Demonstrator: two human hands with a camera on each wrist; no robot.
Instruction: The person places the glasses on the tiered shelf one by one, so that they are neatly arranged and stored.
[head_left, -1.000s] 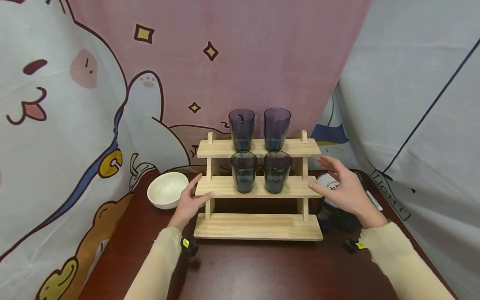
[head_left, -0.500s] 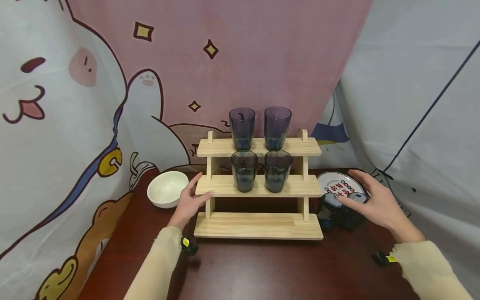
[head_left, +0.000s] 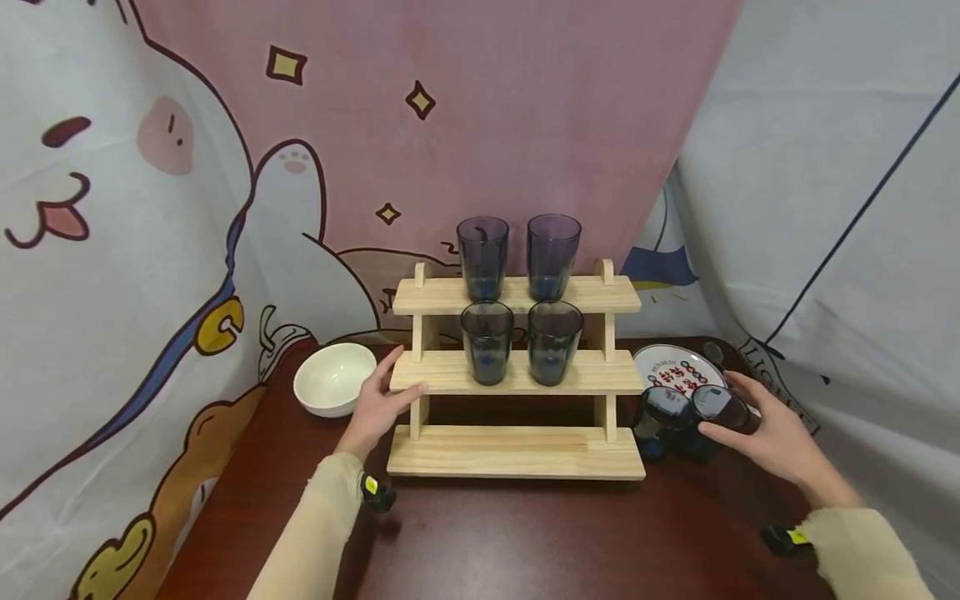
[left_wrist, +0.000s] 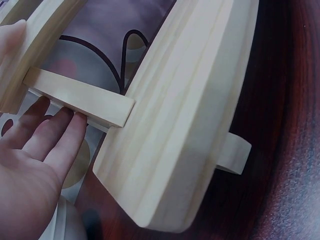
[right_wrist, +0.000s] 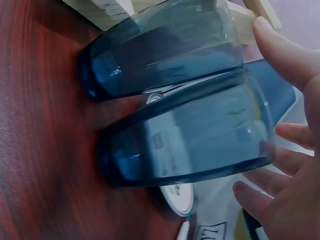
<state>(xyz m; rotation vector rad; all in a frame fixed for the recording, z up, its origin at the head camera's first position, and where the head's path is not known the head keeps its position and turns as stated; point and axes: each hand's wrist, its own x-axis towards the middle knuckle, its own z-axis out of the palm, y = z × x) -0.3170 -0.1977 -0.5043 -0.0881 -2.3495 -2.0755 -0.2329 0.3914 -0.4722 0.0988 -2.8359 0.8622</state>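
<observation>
A three-tier wooden display stand [head_left: 517, 454] stands on the dark red table. My left hand [head_left: 375, 408] holds its left end, thumb on the middle shelf, and the left wrist view shows the fingers against the side post [left_wrist: 80, 95]. Two tinted drinking glasses stand on the top shelf and two on the middle one. On the right, two more glasses stand side by side on the table. My right hand [head_left: 776, 437] is at the rim of the outer glass [right_wrist: 195, 135], thumb and fingers spread around it. The inner glass [right_wrist: 165, 55] stands beside the stand.
Behind the right-hand glasses lies a white plate [head_left: 663, 367] with red lettering. A cream bowl [head_left: 333, 379] sits left of the stand. Printed cloth [head_left: 585, 100] hangs behind and beside the table. The bottom shelf bears nothing.
My right hand has moved right and down from the stand's right end to the outer glass on the table. The left hand stays on the stand.
</observation>
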